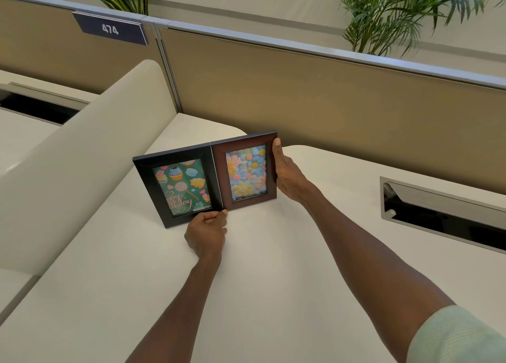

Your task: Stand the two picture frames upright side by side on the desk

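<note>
On the cream worktop (pixel 246 280), near its far left corner, two picture frames stand upright side by side, inner edges touching. Black frame (pixel 142 171) on the left shows a green birthday print with cupcakes and a lollipop; brown frame (pixel 243 140) on the right shows a print of pastel smiley flowers. Both lean back slightly, faces toward the camera; brown frame sits a bit farther back, tops not level.

Left hand (pixel 206 232) is at the black frame's lower right corner, thumb tip on the bottom edge next to where the frames meet, fingers curled under (pinch-style grip, closed on the frame corner). Right hand (pixel 287 173) wraps the brown frame's right side, thumb lying up along the front edge, other fingers hidden behind, so grip is closed on that frame. Pale green sleeve (pixel 451 338) shows at the right upper arm.

Cream divider (pixel 90 146) runs just left of the black frame. Tan cubicle partition (pixel 328 88) stands behind, with a dark number plate (pixel 111 29) reading 474. Palm plants (pixel 397 12) rise beyond the partition. Open cable tray slot (pixel 438 212) is set into the worktop at right, well apart from the frames.
</note>
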`<state>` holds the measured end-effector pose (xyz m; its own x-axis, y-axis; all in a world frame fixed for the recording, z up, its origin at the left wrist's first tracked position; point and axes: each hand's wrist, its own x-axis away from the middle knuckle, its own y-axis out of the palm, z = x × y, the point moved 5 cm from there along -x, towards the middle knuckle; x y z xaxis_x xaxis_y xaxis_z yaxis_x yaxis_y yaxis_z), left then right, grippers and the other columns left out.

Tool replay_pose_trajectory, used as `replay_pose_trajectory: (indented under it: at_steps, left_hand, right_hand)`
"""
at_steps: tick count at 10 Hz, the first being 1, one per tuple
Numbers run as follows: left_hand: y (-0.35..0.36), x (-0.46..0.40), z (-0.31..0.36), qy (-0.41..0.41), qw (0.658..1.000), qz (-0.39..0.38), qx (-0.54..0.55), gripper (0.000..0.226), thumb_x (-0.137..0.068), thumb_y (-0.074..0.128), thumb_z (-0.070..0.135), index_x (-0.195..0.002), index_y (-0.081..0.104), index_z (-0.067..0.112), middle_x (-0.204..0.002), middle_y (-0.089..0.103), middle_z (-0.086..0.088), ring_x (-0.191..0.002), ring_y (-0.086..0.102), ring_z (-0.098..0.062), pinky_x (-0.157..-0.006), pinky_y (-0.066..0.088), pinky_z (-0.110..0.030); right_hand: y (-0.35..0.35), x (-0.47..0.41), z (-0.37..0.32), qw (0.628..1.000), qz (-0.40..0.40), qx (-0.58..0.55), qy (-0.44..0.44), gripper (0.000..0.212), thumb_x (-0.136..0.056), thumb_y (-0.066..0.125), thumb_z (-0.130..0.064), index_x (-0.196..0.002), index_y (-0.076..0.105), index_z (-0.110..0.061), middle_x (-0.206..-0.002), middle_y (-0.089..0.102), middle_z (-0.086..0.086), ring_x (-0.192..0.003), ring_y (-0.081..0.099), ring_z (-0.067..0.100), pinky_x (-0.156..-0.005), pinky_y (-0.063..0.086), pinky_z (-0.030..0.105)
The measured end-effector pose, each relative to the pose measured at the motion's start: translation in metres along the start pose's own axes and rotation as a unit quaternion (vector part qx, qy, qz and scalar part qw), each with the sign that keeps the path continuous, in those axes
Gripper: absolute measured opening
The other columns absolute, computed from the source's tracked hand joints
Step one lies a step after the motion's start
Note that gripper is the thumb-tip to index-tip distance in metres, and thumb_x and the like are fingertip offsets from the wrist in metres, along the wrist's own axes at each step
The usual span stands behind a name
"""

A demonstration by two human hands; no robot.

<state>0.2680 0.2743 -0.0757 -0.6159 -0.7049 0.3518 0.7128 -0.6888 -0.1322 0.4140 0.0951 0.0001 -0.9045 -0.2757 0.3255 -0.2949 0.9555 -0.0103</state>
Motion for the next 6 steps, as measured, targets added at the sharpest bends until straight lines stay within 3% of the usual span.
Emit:
replay_pose_trajectory:
  at_steps: [2,4,5,6]
  left_hand:
    - [0.0,0.0,-0.001,0.002,1.0,-0.002,-0.005,0.017,-0.077,0.083,0.018,-0.085,0.074,0.007,-0.073,0.075,-0.009,-0.064,0.072,-0.018,-0.054,0.057,-0.026]
    - [-0.002,0.002,0.002,0.008,1.0,0.001,-0.019,0.016,-0.077,0.084,0.018,-0.085,0.074,0.007,-0.073,0.075,-0.008,-0.065,0.072,-0.018,-0.056,0.058,-0.026]
    - [-0.004,0.006,0.002,0.029,0.998,-0.004,-0.053,0.015,-0.078,0.083,0.018,-0.084,0.074,0.008,-0.072,0.074,-0.007,-0.067,0.072,-0.024,-0.069,0.061,-0.035]
    - [-0.003,0.017,0.009,0.07,0.993,-0.024,-0.091,0.014,-0.08,0.08,0.016,-0.084,0.074,0.004,-0.073,0.073,-0.01,-0.07,0.072,-0.028,-0.074,0.06,-0.038]
  right_hand:
    - [0.001,0.001,-0.001,1.0,-0.014,0.005,0.008,0.061,-0.093,0.021,-0.071,-0.106,0.068,-0.033,-0.105,0.075,-0.005,-0.092,0.074,0.015,-0.076,0.061,0.025]
    - [0.003,0.013,-0.004,0.999,-0.034,0.019,0.009,0.058,-0.093,0.016,-0.072,-0.108,0.064,-0.042,-0.096,0.073,-0.023,-0.086,0.072,-0.001,-0.06,0.054,0.012]
    - [-0.003,0.021,-0.001,0.999,-0.001,0.042,-0.002,0.062,-0.093,0.014,-0.071,-0.121,0.059,-0.04,-0.114,0.069,-0.018,-0.099,0.069,0.002,-0.079,0.053,0.017]
    - [-0.01,0.039,0.013,0.994,0.063,0.086,-0.005,0.074,-0.094,0.018,-0.072,-0.137,0.05,-0.022,-0.137,0.057,0.003,-0.12,0.055,0.019,-0.098,0.039,0.035]
